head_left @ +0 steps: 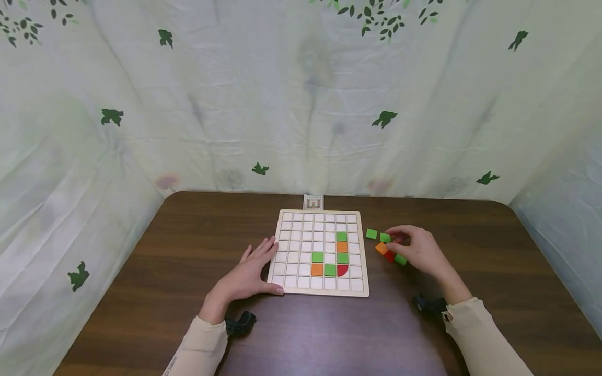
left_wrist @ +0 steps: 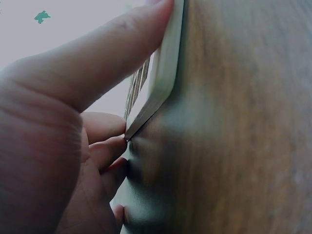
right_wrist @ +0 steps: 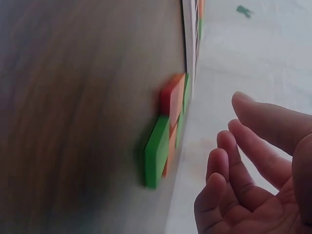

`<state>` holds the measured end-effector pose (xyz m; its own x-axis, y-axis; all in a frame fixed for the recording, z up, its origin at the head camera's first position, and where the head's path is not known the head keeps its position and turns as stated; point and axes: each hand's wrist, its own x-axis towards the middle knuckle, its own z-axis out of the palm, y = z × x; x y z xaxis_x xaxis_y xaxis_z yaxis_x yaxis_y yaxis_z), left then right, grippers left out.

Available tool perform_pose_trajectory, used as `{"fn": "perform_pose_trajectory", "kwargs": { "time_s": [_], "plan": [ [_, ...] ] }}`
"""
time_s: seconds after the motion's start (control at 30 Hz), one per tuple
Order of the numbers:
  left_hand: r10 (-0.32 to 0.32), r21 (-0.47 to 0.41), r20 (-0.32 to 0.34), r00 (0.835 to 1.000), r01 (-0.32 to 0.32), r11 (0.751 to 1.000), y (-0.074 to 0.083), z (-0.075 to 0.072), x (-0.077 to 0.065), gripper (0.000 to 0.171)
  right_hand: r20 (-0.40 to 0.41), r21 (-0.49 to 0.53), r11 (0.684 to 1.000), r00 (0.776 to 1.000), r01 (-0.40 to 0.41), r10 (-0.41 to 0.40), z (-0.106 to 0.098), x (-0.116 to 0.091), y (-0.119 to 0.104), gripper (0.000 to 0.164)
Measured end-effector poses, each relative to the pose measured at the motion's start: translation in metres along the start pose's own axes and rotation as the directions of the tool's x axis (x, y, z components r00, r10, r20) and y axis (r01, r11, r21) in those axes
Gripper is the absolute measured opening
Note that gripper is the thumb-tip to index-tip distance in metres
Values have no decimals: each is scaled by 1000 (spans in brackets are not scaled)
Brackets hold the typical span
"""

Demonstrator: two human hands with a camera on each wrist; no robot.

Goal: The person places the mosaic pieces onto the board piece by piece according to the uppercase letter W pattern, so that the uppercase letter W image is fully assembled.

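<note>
Seven coloured tiles (head_left: 330,270), four green, two orange and one rounded red, sit in the squares of a pale gridded board (head_left: 305,245) on a dark wooden tabletop (head_left: 197,235). The left hand (head_left: 249,271) lies at the board's left side, fingers stretched against the edge, thumb over the near corner. The right hand (head_left: 421,250) is over a cluster of loose tiles (head_left: 381,248) to the right of the board; its thumb and fingers are apart, with nothing between them.

The likeliest slip is in that cluster. Several tiles touch edge to edge, so fingers closing on one could drag its neighbours along or scatter them. They are thin, too, and a poor pinch might send one skidding. A green tile (head_left: 371,233) just beside the board's right edge could be knocked against it. On the other side, too hard a push from the left hand might slide the board and jog the placed tiles. The right fingers partly hide the cluster, so its exact count cannot be told.
</note>
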<state>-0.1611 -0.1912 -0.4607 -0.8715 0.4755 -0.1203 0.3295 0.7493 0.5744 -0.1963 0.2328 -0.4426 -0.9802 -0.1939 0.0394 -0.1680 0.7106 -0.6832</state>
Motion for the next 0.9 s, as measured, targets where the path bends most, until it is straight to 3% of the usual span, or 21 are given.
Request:
{"fn": "perform_pose_trajectory", "kwargs": {
  "time_s": [0.27,0.63,0.9],
  "plan": [
    [9,9,-6,1000,-9,1000,-1,1,0,115,48,6,999,998,-52,52,-12,3,15,38],
    [9,11,-7,1000,-9,1000,-2,2,0,116,170,-33,999,985,-10,16,-16,11,30,34],
    [16,-5,-2,1000,-17,1000,-1,0,-1,115,205,-75,997,979,20,-4,-17,12,31,29]
  ]
}}
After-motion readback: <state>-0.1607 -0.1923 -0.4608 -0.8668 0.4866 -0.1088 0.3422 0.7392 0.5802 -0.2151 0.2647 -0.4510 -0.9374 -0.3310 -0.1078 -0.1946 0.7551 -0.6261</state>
